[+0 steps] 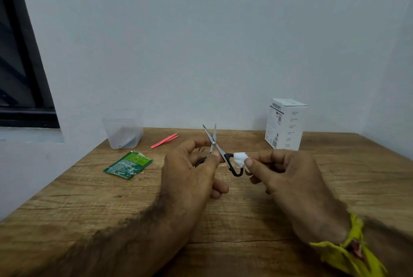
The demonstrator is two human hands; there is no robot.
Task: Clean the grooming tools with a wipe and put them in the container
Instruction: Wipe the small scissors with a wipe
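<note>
A small pair of scissors (218,150) with black handles is held up above the middle of the table, blades parted in a narrow V and pointing away toward the wall. The left hand (192,171) grips it, thumb and fingers curled around the near handle just below the pivot. The right hand (288,171) pinches a crumpled white wipe (240,160) between thumb and fingertips and presses it against the other black handle loop, so wipe and scissors touch. A yellow band (350,247) is tied around the right wrist.

Beyond the hands, pink tweezers (165,140) lie flat on the table, angled, near the far edge. Left of them, at the far left corner, stands a clear plastic container (123,132) with something dark and greyish in its bottom; what it is cannot be made out. In front of the container lies a torn green sachet (127,165), flat on the wood. On the right, close to the wall, a white cardboard box (287,123) stands upright with small printed text on its faces.

The table (89,209) is brown wood with a strong grain and a thin crack running across near the front. It is pushed against a plain pale wall (201,42). At the upper left is a dark window frame (24,64) with a pale sill beneath it.
</note>
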